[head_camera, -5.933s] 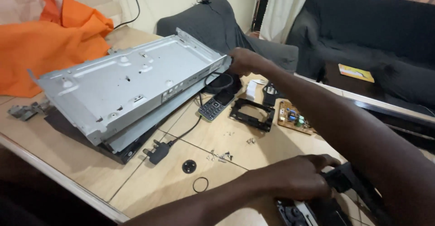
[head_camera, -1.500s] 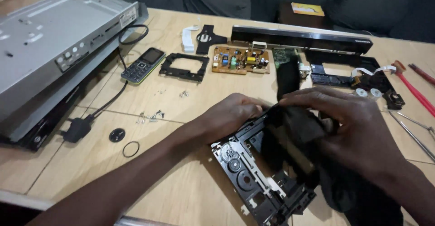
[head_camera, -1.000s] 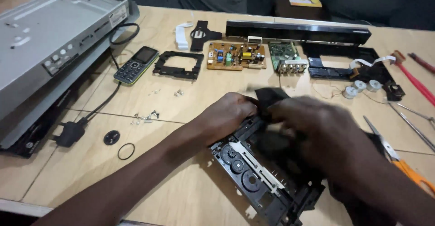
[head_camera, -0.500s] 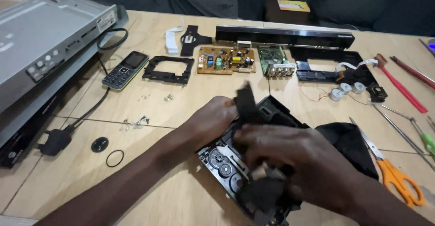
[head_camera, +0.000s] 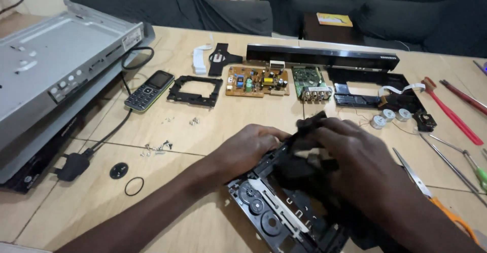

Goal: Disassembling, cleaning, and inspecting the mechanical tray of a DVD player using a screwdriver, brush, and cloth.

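A black plastic disc-drive mechanism with round gears lies on the wooden table at the near middle. My left hand grips its far left edge. My right hand presses a black cloth onto the top of the mechanism, covering much of it. The cloth bunches up between the two hands and hides the mechanism's far side.
A grey metal player casing sits at the left with a power plug. A mobile phone, black frame, two circuit boards, a long black front panel, scissors, screwdrivers, loose screws and a rubber ring lie around.
The cloth in my right hand has moved across the mechanism from its right side over its top. My left hand stays on the mechanism's edge. The view has shifted slightly.
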